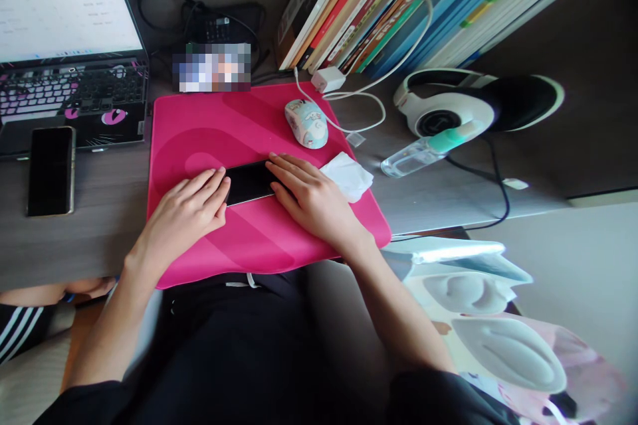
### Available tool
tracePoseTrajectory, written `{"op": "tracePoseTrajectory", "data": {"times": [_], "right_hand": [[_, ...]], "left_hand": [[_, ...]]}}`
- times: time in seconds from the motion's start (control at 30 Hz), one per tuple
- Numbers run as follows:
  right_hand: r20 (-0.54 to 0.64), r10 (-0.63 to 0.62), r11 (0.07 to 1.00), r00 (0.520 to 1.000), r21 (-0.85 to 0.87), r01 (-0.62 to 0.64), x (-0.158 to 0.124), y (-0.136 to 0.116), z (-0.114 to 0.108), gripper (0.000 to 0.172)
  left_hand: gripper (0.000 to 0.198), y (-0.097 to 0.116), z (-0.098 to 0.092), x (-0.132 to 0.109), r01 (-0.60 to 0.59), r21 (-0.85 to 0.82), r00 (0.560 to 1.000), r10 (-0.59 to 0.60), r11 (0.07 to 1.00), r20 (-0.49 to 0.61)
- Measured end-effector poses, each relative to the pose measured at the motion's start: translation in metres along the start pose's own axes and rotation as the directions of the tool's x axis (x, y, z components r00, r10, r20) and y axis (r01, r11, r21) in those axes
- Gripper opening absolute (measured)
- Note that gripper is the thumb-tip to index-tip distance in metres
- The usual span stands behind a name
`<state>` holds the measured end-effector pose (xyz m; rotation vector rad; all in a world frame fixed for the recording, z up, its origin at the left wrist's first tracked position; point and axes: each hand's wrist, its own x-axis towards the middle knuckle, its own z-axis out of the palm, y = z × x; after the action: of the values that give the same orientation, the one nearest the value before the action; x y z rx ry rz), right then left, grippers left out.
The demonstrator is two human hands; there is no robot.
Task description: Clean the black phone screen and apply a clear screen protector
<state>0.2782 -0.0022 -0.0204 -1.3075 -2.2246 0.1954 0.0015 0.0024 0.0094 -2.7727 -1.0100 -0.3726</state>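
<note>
A black smartphone (250,183) lies sideways, screen up, on a pink desk mat (249,239). My left hand (192,207) grips its left end, fingers together and partly curled over the edge. At the opposite end, my right hand (315,198) holds the phone with its fingers across the top and the thumb at the near edge. Both hands hide the phone's ends. To the right of my right hand is a crumpled white tissue (347,176). A patterned computer mouse (306,124) rests farther back on the mat.
At left are an open laptop (74,103) and another phone (51,171). Books (369,13) stand at the back. A white charger (328,80) with cable, headphones (448,109) and a clear bottle (413,156) occupy the right. Another person's hand (90,287) shows at lower left.
</note>
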Motion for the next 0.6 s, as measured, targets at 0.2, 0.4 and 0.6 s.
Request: {"op": "tracePoseTrajectory", "data": {"times": [0.2, 0.4, 0.6], "right_hand": [[-0.001, -0.005, 1.000, 1.000, -0.013, 0.005, -0.0004, 0.0005, 0.0006, 0.044], [0.005, 0.007, 1.000, 1.000, 0.008, -0.007, -0.0010, -0.0001, -0.0005, 0.044], [0.003, 0.000, 1.000, 1.000, -0.010, 0.000, -0.0009, 0.0001, -0.0003, 0.044]], "left_hand": [[0.043, 0.0003, -0.0001, 0.0000, -0.026, 0.042, 1.000, 0.026, 0.999, -0.001], [0.043, 0.0005, -0.0004, 0.0004, -0.016, 0.005, 1.000, 0.016, 1.000, 0.002], [0.042, -0.0016, 0.0002, 0.0000, -0.011, 0.028, 1.000, 0.012, 1.000, -0.024]]}}
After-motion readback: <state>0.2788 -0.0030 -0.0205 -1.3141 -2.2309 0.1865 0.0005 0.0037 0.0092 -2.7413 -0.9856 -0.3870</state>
